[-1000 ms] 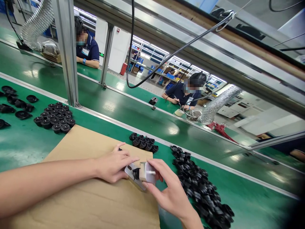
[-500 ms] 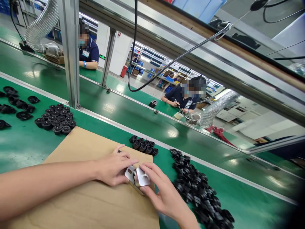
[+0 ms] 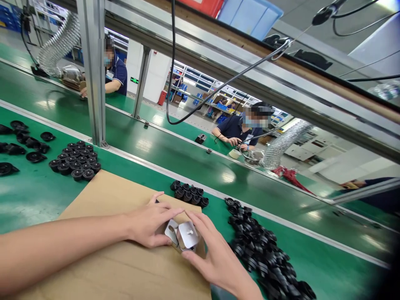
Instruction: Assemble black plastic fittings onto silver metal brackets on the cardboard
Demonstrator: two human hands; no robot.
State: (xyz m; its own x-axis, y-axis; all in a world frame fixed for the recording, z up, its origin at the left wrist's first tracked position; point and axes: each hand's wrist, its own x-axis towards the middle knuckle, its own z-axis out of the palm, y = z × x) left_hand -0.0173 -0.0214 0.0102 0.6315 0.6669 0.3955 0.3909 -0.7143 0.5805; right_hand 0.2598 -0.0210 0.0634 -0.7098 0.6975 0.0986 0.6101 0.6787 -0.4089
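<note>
Two small whitish metal pieces stand close together on brown paper [image 3: 125, 266]. The right piece [image 3: 188, 235] has a square face with rounded corners and a small peg at its middle; the left piece [image 3: 171, 231] shows a dark slot. My left hand [image 3: 153, 225] curves round the left side, its thumb and forefinger at the left piece. My right hand [image 3: 209, 246] bends round the right side, thumb below and fingers above the right piece. Both hands rest low on the paper, fingertips almost meeting above the pieces.
Black round parts [image 3: 75, 160] stand grouped at the left, with a smaller group [image 3: 189, 194] behind the paper. A long heap of black parts [image 3: 262, 250] lies right. Beyond a metal post [image 3: 93, 75], two people sit across the green bench [image 3: 175, 150].
My right hand's fingers have opened a little around the right piece, whose face shows more. Across the bench, the left person's arm has reached out toward the post.
</note>
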